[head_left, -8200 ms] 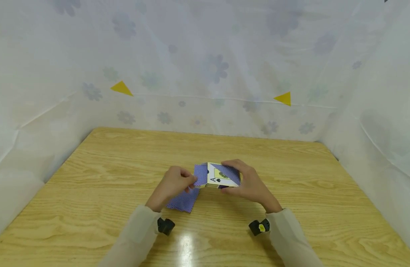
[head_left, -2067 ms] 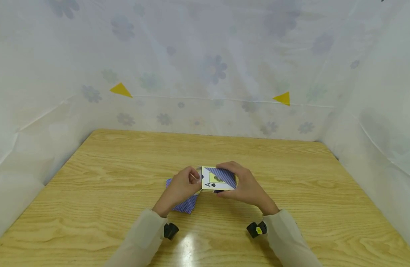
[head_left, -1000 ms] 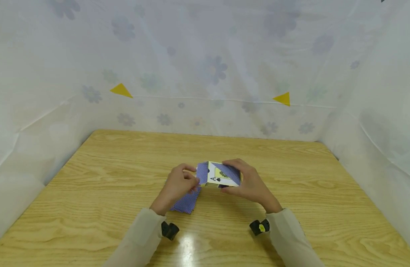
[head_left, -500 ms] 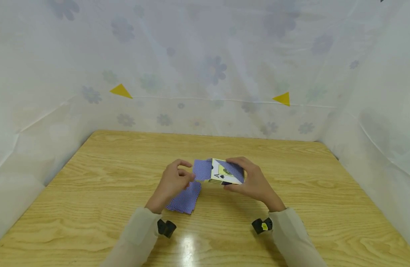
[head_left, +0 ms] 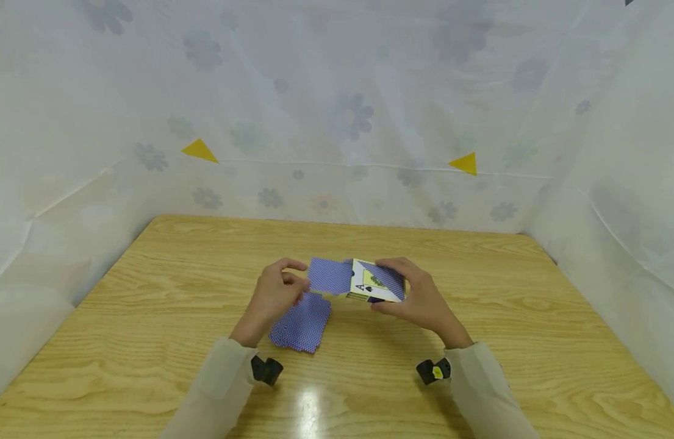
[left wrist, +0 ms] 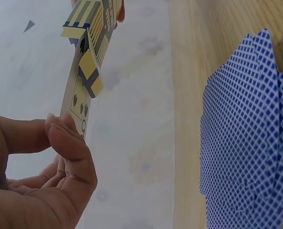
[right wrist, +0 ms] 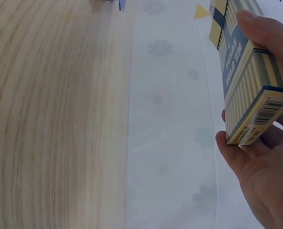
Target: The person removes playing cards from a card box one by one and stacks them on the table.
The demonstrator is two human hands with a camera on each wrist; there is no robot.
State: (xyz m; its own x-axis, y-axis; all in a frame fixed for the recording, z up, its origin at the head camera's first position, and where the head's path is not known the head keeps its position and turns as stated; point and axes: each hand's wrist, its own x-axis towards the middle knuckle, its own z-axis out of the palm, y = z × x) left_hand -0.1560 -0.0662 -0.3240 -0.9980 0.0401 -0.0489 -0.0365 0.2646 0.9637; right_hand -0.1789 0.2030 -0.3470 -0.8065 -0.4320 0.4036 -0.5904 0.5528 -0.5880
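Observation:
My left hand (head_left: 272, 297) pinches the near left edge of a playing card (head_left: 330, 276) between thumb and fingers. The card, blue-patterned back up, sticks out of the open left end of a card box (head_left: 376, 281). From below, the left wrist view shows black spades and a 5 on the card's face (left wrist: 79, 102). My right hand (head_left: 423, 300) grips the box at its right end, thumb and fingers on opposite sides. Striped sides and a barcode end show on the box (right wrist: 248, 90) in the right wrist view. Beneath my left hand lies an uneven pile of face-down cards (head_left: 302, 323).
The wooden table (head_left: 479, 292) extends on all sides of the hands. White flower-print sheeting (head_left: 326, 110) encloses its back and sides, with two yellow triangles on the back sheet. A black wrist camera sits at each cuff.
My left hand has moved left, drawing the card farther out of the box. My right hand and the box have shifted slightly right and away. More of the pile now shows.

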